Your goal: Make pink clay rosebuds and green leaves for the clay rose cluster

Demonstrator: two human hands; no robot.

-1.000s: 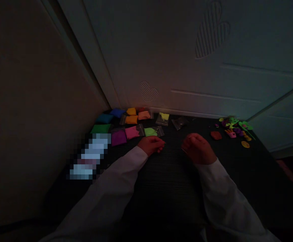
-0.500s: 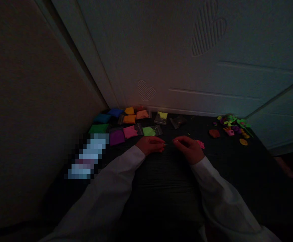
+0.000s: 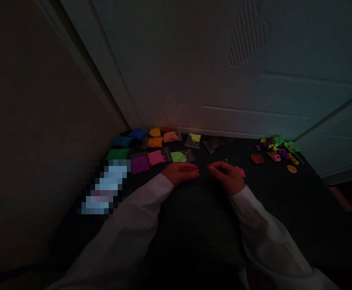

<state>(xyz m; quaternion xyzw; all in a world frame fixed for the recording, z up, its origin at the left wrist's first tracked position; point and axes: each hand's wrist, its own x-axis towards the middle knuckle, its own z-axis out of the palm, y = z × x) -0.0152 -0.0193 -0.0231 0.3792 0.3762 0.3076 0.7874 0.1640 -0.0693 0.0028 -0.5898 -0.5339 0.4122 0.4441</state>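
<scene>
Over the middle of the dark table, my left hand (image 3: 180, 173) is closed, its thumb near the stretched fingers. A tiny light green piece of clay (image 3: 195, 173) sits at its fingertips. Facing it, my right hand (image 3: 227, 176) pinches thumb and forefinger together; whatever is between them is too small and dark to make out. A gap separates the two hands. A bumpy pink clay piece (image 3: 241, 172) lies on the table, partly hidden by my right hand. Just beyond my fingers lies a small green crumb (image 3: 226, 159).
Bags of coloured clay, such as the purple bag (image 3: 140, 164) and light green bag (image 3: 179, 156), line the back left. A blurred bright screen (image 3: 106, 187) lies left. At right are a reddish-brown piece (image 3: 257, 159), a yellow disc (image 3: 292, 169) and clay figures (image 3: 281, 150). A white panel (image 3: 212, 121) stands behind.
My right hand has moved left toward my left hand and turned from a fist into a pinch, uncovering the pink clay. The green piece now shows at my left fingertips.
</scene>
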